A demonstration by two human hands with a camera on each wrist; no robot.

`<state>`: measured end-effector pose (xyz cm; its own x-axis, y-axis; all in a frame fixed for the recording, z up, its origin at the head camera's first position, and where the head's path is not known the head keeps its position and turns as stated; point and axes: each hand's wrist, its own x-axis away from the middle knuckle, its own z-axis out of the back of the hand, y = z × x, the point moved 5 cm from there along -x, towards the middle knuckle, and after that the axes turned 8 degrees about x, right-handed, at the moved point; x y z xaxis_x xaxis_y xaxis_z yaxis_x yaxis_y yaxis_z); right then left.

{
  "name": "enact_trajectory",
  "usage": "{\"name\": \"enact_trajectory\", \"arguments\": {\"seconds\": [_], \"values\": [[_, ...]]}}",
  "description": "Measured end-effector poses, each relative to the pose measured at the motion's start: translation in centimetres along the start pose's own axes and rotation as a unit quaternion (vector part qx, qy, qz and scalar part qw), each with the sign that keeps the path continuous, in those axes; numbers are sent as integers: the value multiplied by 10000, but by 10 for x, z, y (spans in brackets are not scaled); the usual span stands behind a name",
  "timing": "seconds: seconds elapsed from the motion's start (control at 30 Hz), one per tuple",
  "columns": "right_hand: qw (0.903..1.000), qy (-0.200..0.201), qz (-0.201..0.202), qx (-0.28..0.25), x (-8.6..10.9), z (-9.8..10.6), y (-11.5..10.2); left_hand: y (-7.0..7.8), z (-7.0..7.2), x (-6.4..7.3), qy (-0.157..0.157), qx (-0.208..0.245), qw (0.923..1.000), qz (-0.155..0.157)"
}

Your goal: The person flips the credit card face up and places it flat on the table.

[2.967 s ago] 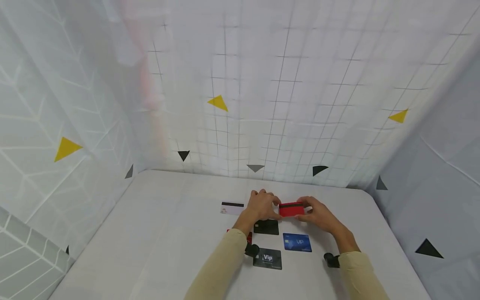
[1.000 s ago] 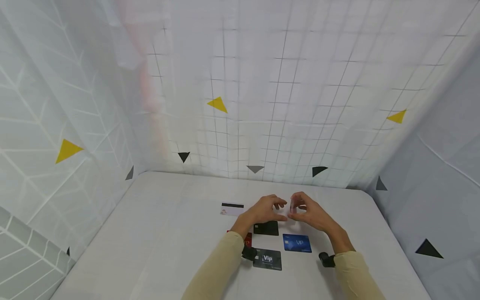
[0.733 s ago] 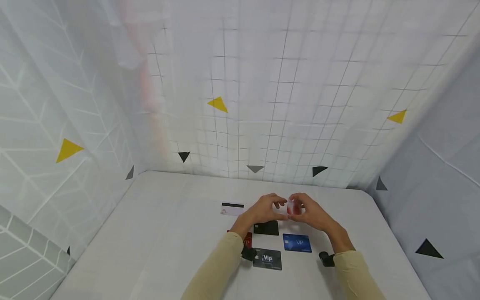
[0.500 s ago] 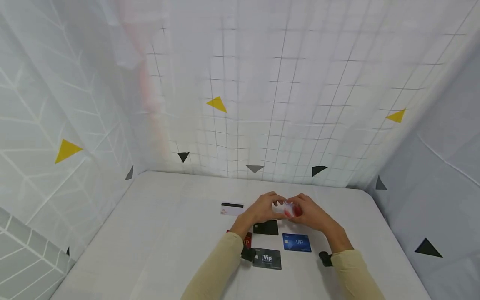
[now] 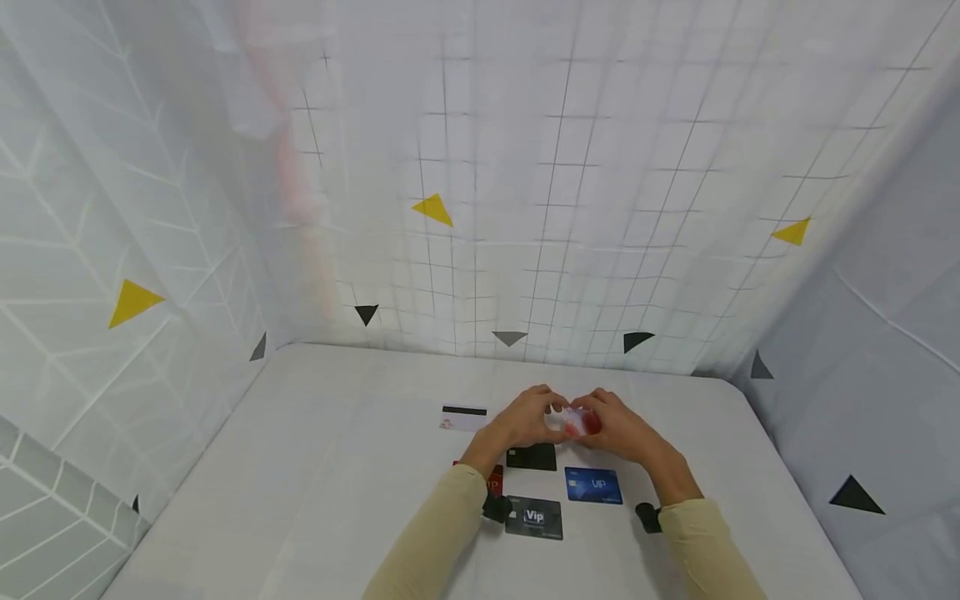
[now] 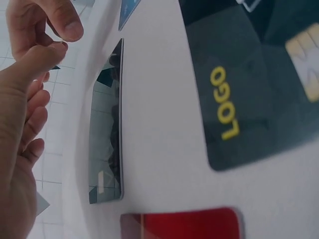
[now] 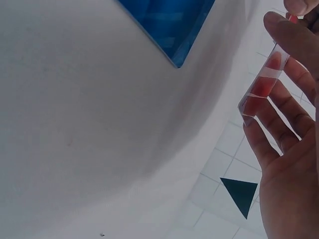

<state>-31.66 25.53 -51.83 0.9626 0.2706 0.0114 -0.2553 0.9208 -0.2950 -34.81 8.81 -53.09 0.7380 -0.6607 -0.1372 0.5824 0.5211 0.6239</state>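
In the head view my right hand [image 5: 624, 430] holds a glossy red-and-white bank card [image 5: 576, 421] above the table, tilted on edge. The right wrist view shows the thumb on the near side of this card [image 7: 263, 84] and fingers behind it. My left hand [image 5: 521, 422] comes up to the card's left end with curved, spaced fingers. Its thumb [image 6: 42, 59] meets the right thumb. Whether the left fingertips touch the card is hard to see. Below the hands lie a black card [image 5: 532, 457] and a blue VIP card [image 5: 594, 485].
Flat on the white table [image 5: 337, 467] lie a dark Vip card [image 5: 534, 518], a red card [image 5: 495, 481] partly behind my left wrist, and a white card with a black stripe [image 5: 463, 418] at the left. White sheeting [image 5: 525, 250] hangs behind the table.
Three seconds ago both hands held the card with its red striped side showing. It has since been turned, seen edge-on a second ago, and the hands have moved closer together.
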Motion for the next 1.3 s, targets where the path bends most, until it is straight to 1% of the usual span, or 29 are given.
{"name": "enact_trajectory", "arguments": {"seconds": [0.17, 0.27, 0.53, 0.73, 0.93, 1.03, 1.2, 1.3], "values": [[9999, -75, 89, 14, 0, -1, 2, -1, 0, -1, 11, -212, 9998, -51], [9998, -160, 62, 57, 0, 0, 4, -2, -1, 0, -16, -285, 9996, -17], [9993, -356, 61, 120, 1, -3, 9, 0, -6, 0, -172, -479, 9982, 311], [9990, -418, 34, 143, 0, -8, 13, 4, -10, -1, -293, -884, 9947, 438], [9991, -410, -20, 141, 0, -12, 17, 1, -16, -3, -446, -1187, 9899, 638], [9988, -470, -96, 103, 0, -14, 18, -1, -17, -4, -472, -1193, 9894, 684], [9983, -530, -197, 116, -1, -17, 20, -1, -17, -4, -505, -1045, 9898, 828], [9984, -516, -173, 148, -1, -17, 21, -2, -16, -3, -530, -1020, 9893, 900]]}}
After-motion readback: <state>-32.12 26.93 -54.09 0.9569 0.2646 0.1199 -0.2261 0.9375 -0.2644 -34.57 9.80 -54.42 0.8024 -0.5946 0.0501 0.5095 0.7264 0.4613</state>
